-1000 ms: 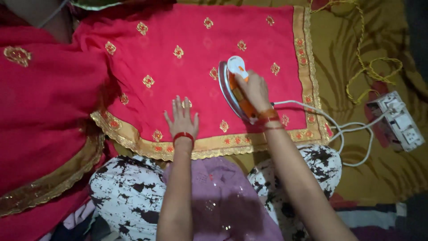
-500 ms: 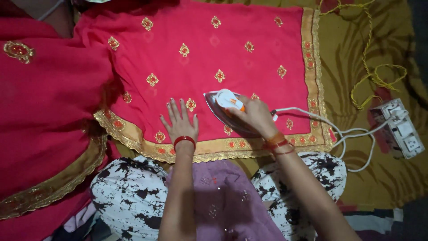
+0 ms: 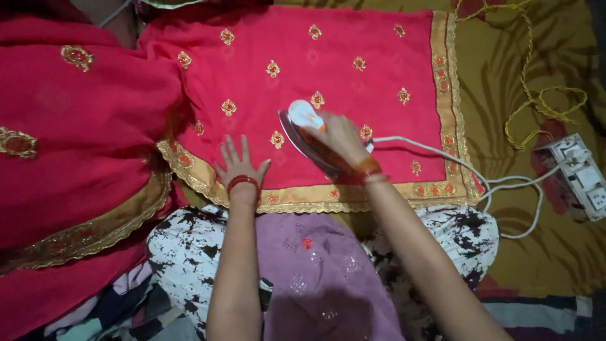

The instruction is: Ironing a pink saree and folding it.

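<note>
Red cloth [image 3: 353, 44], thin and dotted with small gold-and-orange motifs, lies spread flat in front of the person, its wide gold border [image 3: 379, 192] running along the near edge and up the right side. The right hand [image 3: 341, 136] is wrapped around the handle of a white and orange electric iron [image 3: 306, 123], fingers curled over the top (the grip hides most of the handle). The iron sits on the cloth near the middle of the near half, its pointed end aimed up and to the left, just above the gold border. The left hand [image 3: 238, 165] is flat on the cloth with fingers spread, gripping nothing, pressed down just inside the border and a little to the left of the iron. A red bangle [image 3: 243, 182] circles that wrist. A white cord [image 3: 442, 155] runs from the iron across the border to the right, looping over an olive patterned sheet [image 3: 505, 240] toward a white power strip [image 3: 577, 177]. A yellow twisted cord [image 3: 536, 101] lies on the sheet above the strip. More of the red fabric is heaped at the left.
</note>
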